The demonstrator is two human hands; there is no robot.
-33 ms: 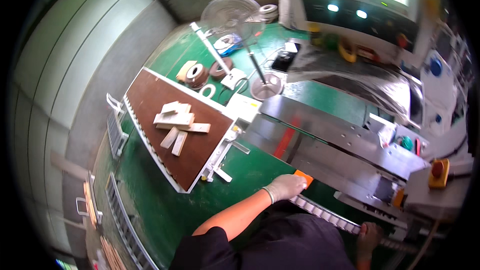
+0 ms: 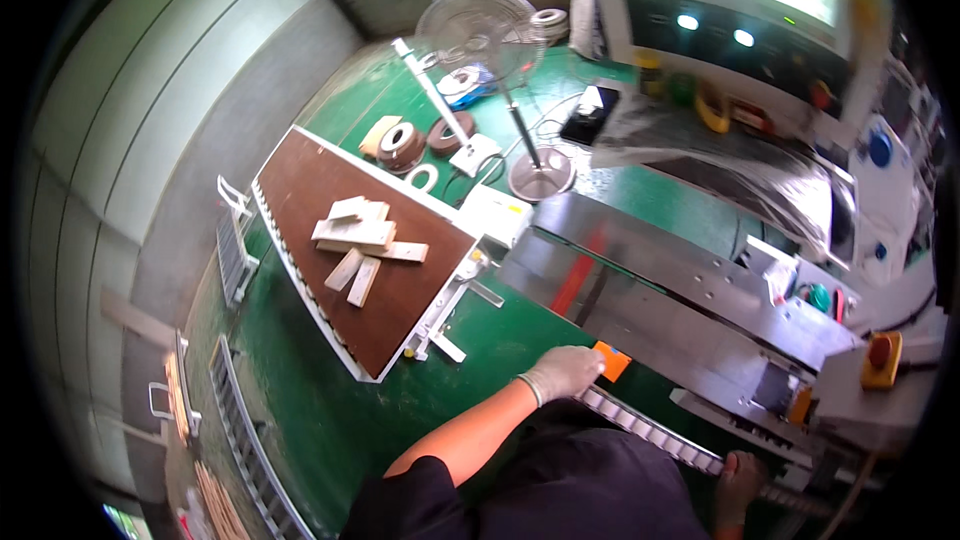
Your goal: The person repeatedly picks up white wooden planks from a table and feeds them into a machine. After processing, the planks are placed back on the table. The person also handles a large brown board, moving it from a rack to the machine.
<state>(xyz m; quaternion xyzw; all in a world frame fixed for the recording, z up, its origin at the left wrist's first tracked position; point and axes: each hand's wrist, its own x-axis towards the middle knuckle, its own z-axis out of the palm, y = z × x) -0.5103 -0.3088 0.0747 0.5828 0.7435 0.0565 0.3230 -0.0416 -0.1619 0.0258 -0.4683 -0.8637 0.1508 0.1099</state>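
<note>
A roller rail (image 2: 650, 428) runs across in front of my body, with a row of small white rollers along it. At its left end my gloved left hand (image 2: 566, 373) is curled, its fingertips at the edge of a flat orange piece (image 2: 612, 362). My right hand (image 2: 738, 480), in dim light, is closed around the rail farther right. Beyond the rail lies a long metal machine bed (image 2: 650, 325) with a red strip (image 2: 574, 285) across it. Both hands' fingertips are partly hidden.
To the left, a brown-topped cart (image 2: 320, 180) carries a pile of short wooden boards (image 2: 355, 232). A standing fan (image 2: 480, 35), edging rolls (image 2: 400, 147) and a bucket (image 2: 541, 174) stand beyond. A red stop button (image 2: 880, 351) on a yellow box is at right.
The view has shifted slightly, moving the background to the right. My left hand sits a little farther left, and more of the orange piece shows. My right hand stays on the rail.
</note>
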